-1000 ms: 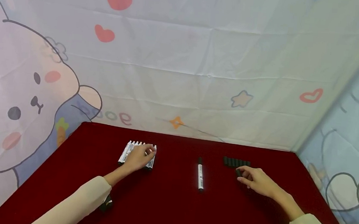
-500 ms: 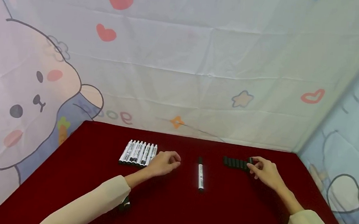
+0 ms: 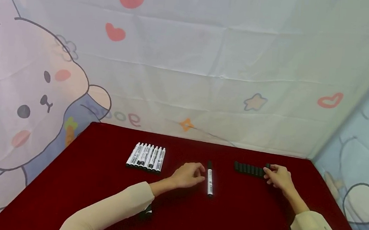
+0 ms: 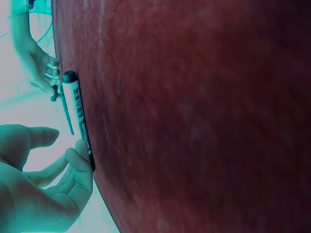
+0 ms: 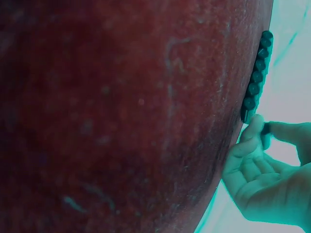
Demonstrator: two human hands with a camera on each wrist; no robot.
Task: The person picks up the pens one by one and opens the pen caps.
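Observation:
A white marker with a black cap point(image 3: 210, 181) lies alone on the red cloth, its capped end pointing away. My left hand point(image 3: 186, 175) is just left of it, fingers loosely bent, and in the left wrist view its fingertips overlap the marker's lower end while the thumb stays apart. My right hand point(image 3: 280, 177) pinches a loose black marker cap point(image 5: 266, 136) between thumb and fingers. That cap is at the right end of a row of black caps point(image 3: 249, 169) set side by side.
Several capless white markers point(image 3: 146, 158) lie in a neat row at the left on the red cloth point(image 3: 193, 221). A printed curtain point(image 3: 190, 55) hangs behind and along both sides of the table.
My left hand has moved right from the row of markers to the lone marker. My right hand has carried the cap to the right end of the cap row.

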